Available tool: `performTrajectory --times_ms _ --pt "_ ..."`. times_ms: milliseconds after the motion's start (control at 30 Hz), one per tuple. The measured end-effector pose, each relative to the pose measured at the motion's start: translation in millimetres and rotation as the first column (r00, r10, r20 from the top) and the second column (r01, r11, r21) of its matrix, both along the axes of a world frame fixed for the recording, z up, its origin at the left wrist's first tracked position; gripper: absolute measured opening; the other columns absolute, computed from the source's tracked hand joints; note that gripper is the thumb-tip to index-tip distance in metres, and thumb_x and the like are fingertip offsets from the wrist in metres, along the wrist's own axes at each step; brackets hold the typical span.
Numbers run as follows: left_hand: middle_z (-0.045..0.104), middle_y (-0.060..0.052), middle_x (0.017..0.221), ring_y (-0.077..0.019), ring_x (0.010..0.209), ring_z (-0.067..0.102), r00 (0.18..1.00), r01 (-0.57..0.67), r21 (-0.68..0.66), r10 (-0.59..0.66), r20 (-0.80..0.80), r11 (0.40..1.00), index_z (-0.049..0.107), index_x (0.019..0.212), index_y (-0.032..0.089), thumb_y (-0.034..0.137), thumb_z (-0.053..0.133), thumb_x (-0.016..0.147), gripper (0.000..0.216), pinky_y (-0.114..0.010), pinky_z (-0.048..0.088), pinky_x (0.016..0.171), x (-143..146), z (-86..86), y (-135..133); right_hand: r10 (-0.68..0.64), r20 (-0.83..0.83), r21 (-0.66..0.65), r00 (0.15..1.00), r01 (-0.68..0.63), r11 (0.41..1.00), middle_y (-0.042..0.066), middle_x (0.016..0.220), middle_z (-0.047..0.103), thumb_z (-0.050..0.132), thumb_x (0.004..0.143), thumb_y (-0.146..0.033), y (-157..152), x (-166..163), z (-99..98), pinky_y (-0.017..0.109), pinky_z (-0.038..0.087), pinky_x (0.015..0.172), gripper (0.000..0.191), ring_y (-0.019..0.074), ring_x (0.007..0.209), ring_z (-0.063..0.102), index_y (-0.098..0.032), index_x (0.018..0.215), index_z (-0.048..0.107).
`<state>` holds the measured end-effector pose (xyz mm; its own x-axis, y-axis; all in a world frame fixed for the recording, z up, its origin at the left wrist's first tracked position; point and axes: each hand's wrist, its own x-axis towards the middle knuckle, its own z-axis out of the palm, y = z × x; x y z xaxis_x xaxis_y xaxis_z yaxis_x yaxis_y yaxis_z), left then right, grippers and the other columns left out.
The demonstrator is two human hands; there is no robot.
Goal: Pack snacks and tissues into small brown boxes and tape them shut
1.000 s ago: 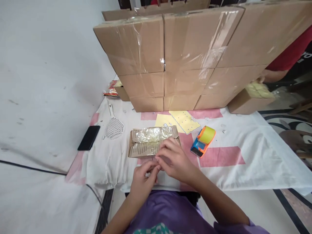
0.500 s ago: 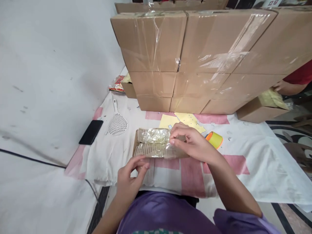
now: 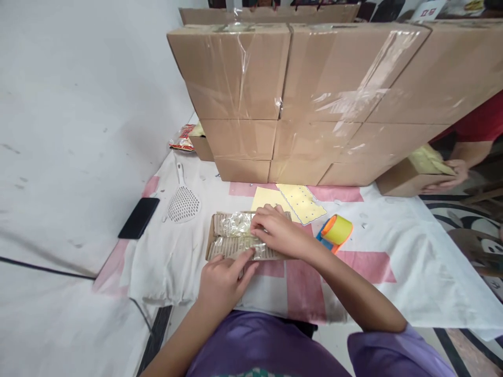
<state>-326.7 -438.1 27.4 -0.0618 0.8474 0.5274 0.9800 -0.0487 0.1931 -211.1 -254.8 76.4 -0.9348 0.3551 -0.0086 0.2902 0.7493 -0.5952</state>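
Under both hands (image 3: 275, 233), the foil-wrapped cardboard piece (image 3: 231, 238).

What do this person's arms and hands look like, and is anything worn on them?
Both hands are bare: the left hand and the right hand show no gloves, rings or watch. The forearms are bare too. A purple short sleeve covers the right upper arm, part of a purple top.

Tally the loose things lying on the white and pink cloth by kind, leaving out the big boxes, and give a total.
Yellow perforated paper sheets: 2
Orange and blue tape dispenser with yellow roll: 1
White perforated plastic scoop: 1
Black phone: 1
Flat corrugated cardboard piece wrapped in clear plastic, under both hands: 1
Total: 6
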Motion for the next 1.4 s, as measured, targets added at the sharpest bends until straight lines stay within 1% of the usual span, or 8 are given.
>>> performTrajectory --times_ms 267,400,533,833,1000,1133,1333,1400 --pt "0.054 0.009 0.048 -0.0140 0.046 0.060 0.995 -0.084 -0.041 0.086 0.046 0.996 0.063 0.117 0.015 0.046 0.052 0.105 0.034 -0.026 0.043 0.055 0 -1.7 8 -0.151 -0.371 -0.270 0.916 0.048 0.962 -0.001 0.086 0.063 0.062 0.097 -0.015 1 26 15.5 0.036 0.035 0.090 0.014 0.0165 0.088 0.057 -0.019 0.084 0.064" --pt "0.056 0.011 0.050 -0.0120 0.045 0.058 0.991 -0.085 -0.059 0.091 0.103 0.995 0.056 0.130 0.013 0.047 0.053 0.105 0.042 -0.024 0.042 0.053 0 -0.9 7 -0.152 -0.387 -0.364 0.909 0.001 0.931 -0.001 0.087 0.061 0.060 0.099 -0.019 1 35 28.3 0.033 0.037 0.085 0.015 0.0158 0.085 0.057 -0.020 0.084 0.063" --pt "0.060 0.011 0.054 -0.0100 0.045 0.056 1.000 -0.007 -0.055 0.008 0.014 0.998 0.053 0.146 0.018 0.038 0.055 0.106 0.044 -0.025 0.041 0.058 -3 0.8 7 -0.075 -0.214 -0.191 0.974 0.033 0.981 0.001 0.085 0.062 0.059 0.098 -0.015 2 20 20.3 0.035 0.033 0.088 0.019 0.0182 0.091 0.054 -0.018 0.080 0.062" --pt "0.061 0.006 0.051 -0.0131 0.043 0.056 0.986 -0.045 -0.094 0.029 -0.164 0.995 0.076 0.122 0.024 0.034 0.055 0.104 0.030 -0.029 0.039 0.057 3 2.4 11 -0.044 0.024 0.180 0.999 0.039 0.983 0.009 0.101 0.065 0.050 0.103 -0.016 2 1 6.1 0.039 0.033 0.086 0.023 0.0241 0.098 0.052 -0.016 0.088 0.067" --pt "0.061 0.004 0.050 -0.0172 0.041 0.055 0.965 -0.074 -0.106 0.044 -0.258 0.992 0.079 0.115 0.028 0.035 0.054 0.103 0.029 -0.031 0.036 0.053 6 9.6 17 -0.203 0.030 0.356 0.979 0.179 0.917 0.017 0.117 0.058 0.067 0.096 -0.026 2 -2 -5.2 0.042 0.039 0.086 0.011 0.0318 0.109 0.050 -0.015 0.093 0.070" --pt "0.059 0.003 0.048 -0.0173 0.043 0.056 0.946 -0.086 -0.076 0.057 -0.318 0.993 0.081 0.114 0.027 0.037 0.056 0.102 0.029 -0.030 0.035 0.053 5 9.9 19 -0.417 -0.065 0.445 0.907 0.400 0.801 0.020 0.119 0.058 0.080 0.085 -0.047 10 -6 -8.8 0.044 0.042 0.089 0.048 0.0352 0.109 0.050 -0.010 0.114 0.066" --pt "0.060 0.003 0.049 -0.0173 0.046 0.056 0.945 -0.118 -0.093 0.083 -0.318 0.989 0.081 0.114 0.031 0.043 0.061 0.100 0.027 -0.029 0.035 0.054 3 2.3 16 -0.642 -0.052 0.500 0.765 0.577 0.646 0.022 0.119 0.063 0.063 0.096 -0.025 105 39 -17.3 0.042 0.041 0.090 0.020 0.0341 0.112 0.054 -0.011 0.106 0.071" --pt "0.060 0.003 0.049 -0.0172 0.047 0.056 0.946 -0.103 -0.092 0.069 -0.317 0.990 0.080 0.117 0.031 0.042 0.062 0.100 0.027 -0.028 0.036 0.055 3 0.3 13 -0.633 0.076 0.437 0.771 0.545 0.716 0.019 0.116 0.068 0.058 0.094 -0.017 151 67 -28.1 0.038 0.042 0.087 0.019 0.0298 0.107 0.060 -0.012 0.105 0.074"
